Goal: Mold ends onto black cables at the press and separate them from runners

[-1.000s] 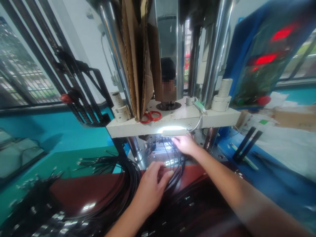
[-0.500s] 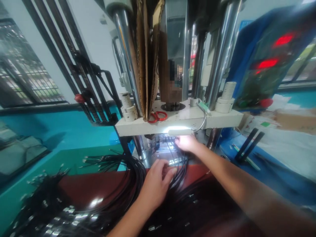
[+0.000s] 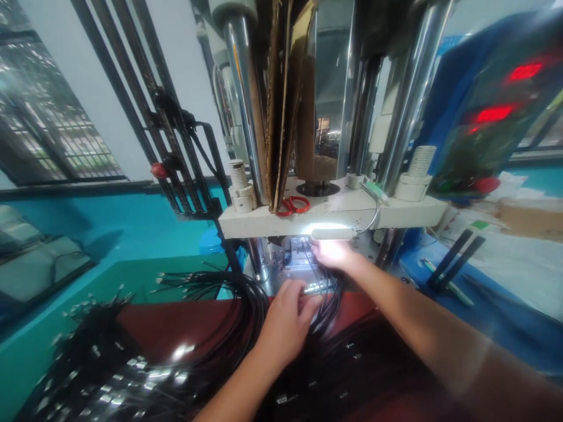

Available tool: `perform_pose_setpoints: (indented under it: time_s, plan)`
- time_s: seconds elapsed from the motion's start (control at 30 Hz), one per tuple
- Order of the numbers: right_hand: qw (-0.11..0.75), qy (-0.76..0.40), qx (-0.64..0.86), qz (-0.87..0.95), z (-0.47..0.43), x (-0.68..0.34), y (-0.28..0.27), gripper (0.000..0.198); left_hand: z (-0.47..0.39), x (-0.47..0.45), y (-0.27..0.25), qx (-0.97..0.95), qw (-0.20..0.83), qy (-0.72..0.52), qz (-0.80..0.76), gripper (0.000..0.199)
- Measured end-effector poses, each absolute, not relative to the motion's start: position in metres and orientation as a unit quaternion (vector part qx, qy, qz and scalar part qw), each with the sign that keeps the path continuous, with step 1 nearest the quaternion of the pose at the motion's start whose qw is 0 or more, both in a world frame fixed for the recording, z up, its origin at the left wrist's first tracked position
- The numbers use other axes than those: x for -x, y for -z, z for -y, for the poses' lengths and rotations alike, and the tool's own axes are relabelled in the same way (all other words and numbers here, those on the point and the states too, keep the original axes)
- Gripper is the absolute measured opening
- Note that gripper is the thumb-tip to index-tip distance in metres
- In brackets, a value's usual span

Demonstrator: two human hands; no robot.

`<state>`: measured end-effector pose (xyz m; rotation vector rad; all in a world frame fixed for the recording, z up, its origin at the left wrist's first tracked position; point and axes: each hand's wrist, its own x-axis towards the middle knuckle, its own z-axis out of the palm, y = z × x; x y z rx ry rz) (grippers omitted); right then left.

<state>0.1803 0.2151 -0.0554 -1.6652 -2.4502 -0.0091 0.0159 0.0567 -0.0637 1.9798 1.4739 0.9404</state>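
My right hand (image 3: 333,253) reaches under the press plate, beside a small lit metal die (image 3: 299,258). Its fingers are drawn together at thin black cables (image 3: 309,266) that run down from the die; glare blurs the fingertips. Nearer to me, my left hand (image 3: 288,319) is curled, thumb and fingers close together beside a shiny metal bar (image 3: 319,286) and the hanging cables. What sits between its fingertips is hidden. A bundle of black cables with metal ends (image 3: 211,281) lies left of this hand on the dark red surface (image 3: 176,328).
Above my right hand is the white press plate (image 3: 334,217) with a lamp (image 3: 333,234) on its edge. Red-handled scissors (image 3: 294,206) and cardboard (image 3: 281,117) rest on it. More cables (image 3: 118,375) fill the left front. A blue control box (image 3: 488,111) stands right.
The view has swung slightly left, so the press appears farther right. Against it, both hands have shifted a little left, keeping much the same poses.
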Motion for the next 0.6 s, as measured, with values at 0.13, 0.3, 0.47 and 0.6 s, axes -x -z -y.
perform_pose_setpoints:
  time_s: [0.13,0.3,0.47,0.6]
  plan:
    - [0.073,-0.009,0.545,0.835,-0.216,-0.18,0.054,0.044,-0.057,-0.017,0.067,-0.729,0.241,-0.339,-0.544,0.021]
    - [0.064,-0.017,0.557,0.828,-0.217,-0.174,0.06,0.045,-0.059,-0.016,0.068,-0.733,0.242,-0.345,-0.534,0.019]
    - [0.061,-0.026,0.562,0.824,-0.213,-0.169,0.051,0.041,-0.061,-0.013,0.071,-0.732,0.228,-0.338,-0.545,0.017]
    - [0.067,-0.025,0.558,0.827,-0.206,-0.165,0.044,0.042,-0.06,-0.013,0.073,-0.739,0.222,-0.333,-0.542,0.017]
